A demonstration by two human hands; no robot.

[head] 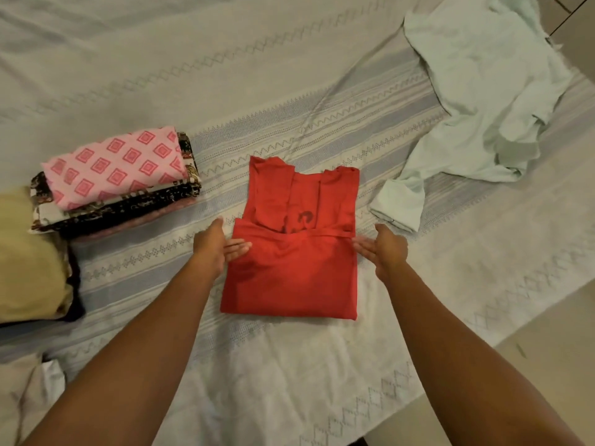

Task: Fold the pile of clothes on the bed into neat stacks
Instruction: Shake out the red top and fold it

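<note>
Now, step in hand: folding the red top (293, 275); its near part looks doubled up to the middle, so one fold seems left.
Next move: probably lift the near fold onto the far end with edges square, then carry it left to a stack.
Folded stack (119, 169): far left on the bed (289, 91), pink diamond print on top.
Left grip (215, 244): fingers straight, touching the top's left edge.
Red top: mid-bed, flat, a narrow rectangle with sleeves tucked in.
Right grip (383, 249): fingers straight at the right edge, pinching nothing.
Pale green garment (483, 101): far right, crumpled, unfolded.
</note>
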